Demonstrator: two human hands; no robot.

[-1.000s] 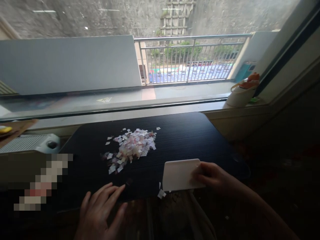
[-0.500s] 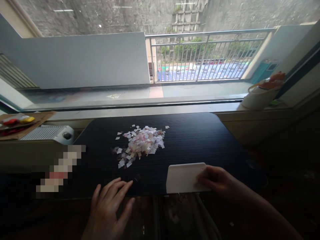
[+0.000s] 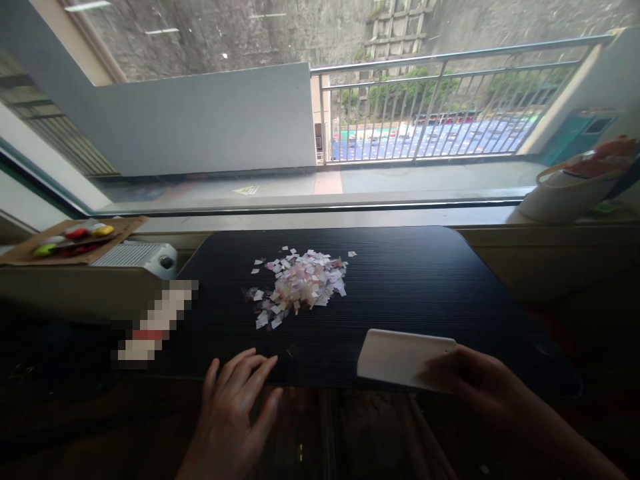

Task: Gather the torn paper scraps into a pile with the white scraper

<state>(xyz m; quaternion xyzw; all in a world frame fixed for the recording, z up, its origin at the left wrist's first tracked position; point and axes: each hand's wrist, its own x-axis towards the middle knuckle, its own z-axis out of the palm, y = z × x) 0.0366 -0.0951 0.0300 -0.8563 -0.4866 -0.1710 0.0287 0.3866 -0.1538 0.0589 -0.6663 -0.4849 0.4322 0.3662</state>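
A heap of small paper scraps, mostly white with some pinkish and yellowish ones, lies on the dark table. My right hand grips the right end of a flat, pale board with rounded corners, near the table's front edge; the board tilts slightly down to the right. My left hand hovers at the front edge with its fingers spread, holding nothing, in front of the heap and apart from it. A few scraps lie loose around the heap's left and upper sides.
Behind the table runs a window sill with a large window. On the left are a radiator and a cardboard sheet bearing colourful items. A white bag stands on the sill at right. A blurred-out patch covers the table's left edge.
The view has swung left, so the scene sits further right. The board has tilted, its right end lower. My left hand stays spread at the edge, and the heap looks the same.
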